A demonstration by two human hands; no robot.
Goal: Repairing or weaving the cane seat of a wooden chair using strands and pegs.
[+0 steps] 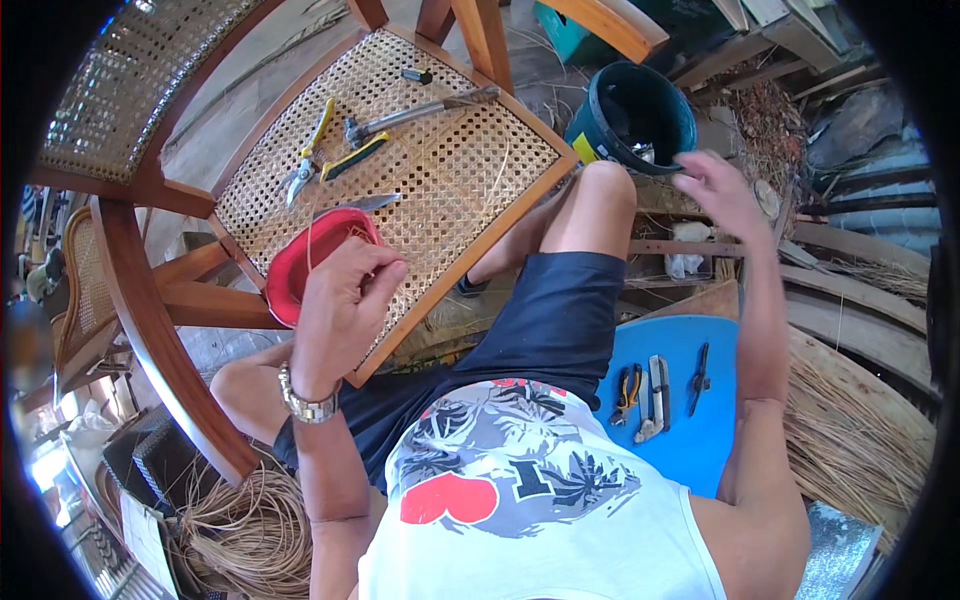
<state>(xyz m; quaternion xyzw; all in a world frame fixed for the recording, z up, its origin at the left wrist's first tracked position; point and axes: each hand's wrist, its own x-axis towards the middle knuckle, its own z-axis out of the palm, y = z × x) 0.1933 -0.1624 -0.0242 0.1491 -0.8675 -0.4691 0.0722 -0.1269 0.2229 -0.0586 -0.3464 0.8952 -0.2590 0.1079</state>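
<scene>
A cane-woven chair seat (450,170) in a wooden frame lies tilted in front of me. My left hand (352,285), with a metal watch on its wrist, is over the near left part of the seat, beside a red bowl (287,268). Its fingers are curled together; what they pinch, if anything, is hidden. A thin pale strand curves over the bowl close to this hand. My right hand (722,190) is raised at the right, near the rim of a dark green bucket (590,125), fingers loosely apart and nothing visible in them.
On the seat lie yellow-handled pruners (318,135), a hammer (420,110), yellow-and-black handles (355,157) and a knife blade (372,202). A blue surface (680,350) at my right bears pliers (627,390) and other tools. Coiled cane (250,540) is lower left; cane bundles (850,430) lie right.
</scene>
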